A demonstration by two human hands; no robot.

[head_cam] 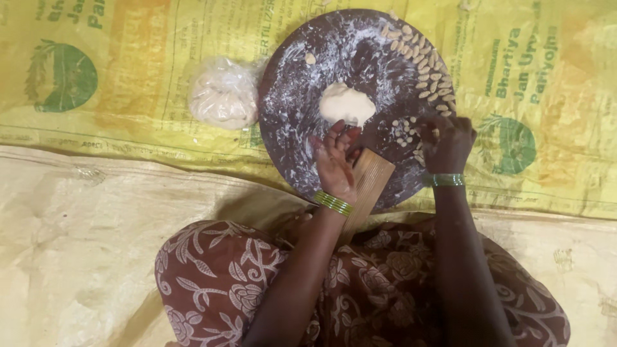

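While my left hand [335, 164] rests with loose fingers on the ribbed wooden board [369, 183], my right hand [447, 141] pinches small dough pieces [405, 128]; a clear dough bag [223, 93] sits left of the round floured board [302, 83], on yellow printed sacking [128, 77].

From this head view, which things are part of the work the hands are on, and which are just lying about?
In use:
- round dark floured board
- dough lump at its centre
- small shaped dough pieces along its rim
- ridged wooden paddle beside the left hand
- right hand at the small pieces

Lying about:
- bagged dough left of the board
- yellow printed sack
- pale sheet
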